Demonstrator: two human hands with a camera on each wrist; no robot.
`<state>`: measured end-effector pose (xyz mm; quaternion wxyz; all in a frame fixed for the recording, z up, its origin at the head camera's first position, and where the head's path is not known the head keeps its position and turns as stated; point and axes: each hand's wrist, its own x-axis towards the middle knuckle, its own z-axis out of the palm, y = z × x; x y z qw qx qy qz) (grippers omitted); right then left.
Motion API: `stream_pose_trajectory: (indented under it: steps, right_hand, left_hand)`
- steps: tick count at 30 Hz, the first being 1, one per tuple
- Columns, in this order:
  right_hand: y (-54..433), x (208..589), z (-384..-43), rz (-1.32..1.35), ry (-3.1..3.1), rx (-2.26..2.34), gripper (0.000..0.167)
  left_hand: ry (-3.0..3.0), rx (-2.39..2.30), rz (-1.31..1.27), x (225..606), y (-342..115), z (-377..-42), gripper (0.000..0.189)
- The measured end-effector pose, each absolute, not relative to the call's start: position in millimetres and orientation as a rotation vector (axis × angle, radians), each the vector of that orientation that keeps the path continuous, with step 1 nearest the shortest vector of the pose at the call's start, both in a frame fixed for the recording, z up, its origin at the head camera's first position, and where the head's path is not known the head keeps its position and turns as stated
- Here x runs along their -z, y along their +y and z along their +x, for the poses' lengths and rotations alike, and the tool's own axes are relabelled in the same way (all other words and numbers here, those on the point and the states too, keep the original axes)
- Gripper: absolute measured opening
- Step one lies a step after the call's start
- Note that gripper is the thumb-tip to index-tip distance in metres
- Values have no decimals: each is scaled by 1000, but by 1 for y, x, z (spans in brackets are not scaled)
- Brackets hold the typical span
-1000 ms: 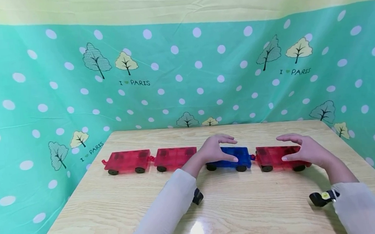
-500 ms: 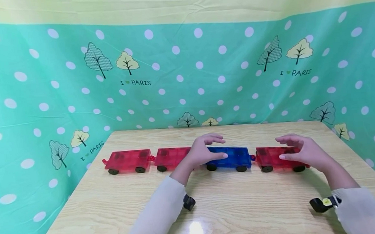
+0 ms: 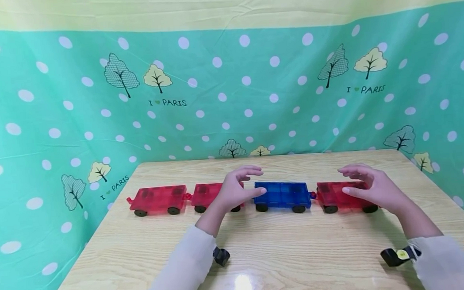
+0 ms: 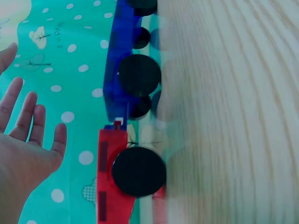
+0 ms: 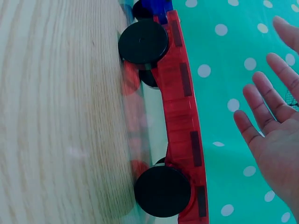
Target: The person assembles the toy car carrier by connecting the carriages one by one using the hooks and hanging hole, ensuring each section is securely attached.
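Four-wheeled toy train cars stand in a row on the table. From the left come a red car (image 3: 158, 199), a second red car (image 3: 208, 194), a blue car (image 3: 282, 194) and another red car (image 3: 331, 196). Above the second red car and the blue car's left end is my left hand (image 3: 231, 191), fingers apart and holding nothing. My right hand (image 3: 378, 189) hovers over the rightmost red car, likewise without a hold. In the left wrist view, the left hand (image 4: 28, 149) is clear of the cars. The right wrist view has the right hand (image 5: 275, 130) apart from the red car (image 5: 180, 107).
A wood-grain table (image 3: 286, 257) carries the cars. Behind and beside it hangs a green dotted curtain (image 3: 198, 120) printed with trees. Black wrist cameras (image 3: 221, 255) hang below both wrists, the right one low over the table.
My left hand has moved left, from over the blue car toward the second red car. The right hand has shifted only slightly. The cars stand where they were.
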<state>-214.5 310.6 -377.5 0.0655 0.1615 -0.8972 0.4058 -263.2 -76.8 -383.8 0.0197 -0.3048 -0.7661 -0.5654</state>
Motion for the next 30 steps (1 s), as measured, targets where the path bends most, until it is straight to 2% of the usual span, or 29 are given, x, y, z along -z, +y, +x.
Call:
stream_pose_trajectory:
  steps: [9,30]
  right_hand:
    - [314,375,-210,589,-2537,-1234,43]
    - [341,366,-199,532,-2522,-1163,48]
  left_hand:
    - [-2272,1898,-986,377,-108,-257,42]
    - [-2319,1807,-829,366,-168,-240,54]
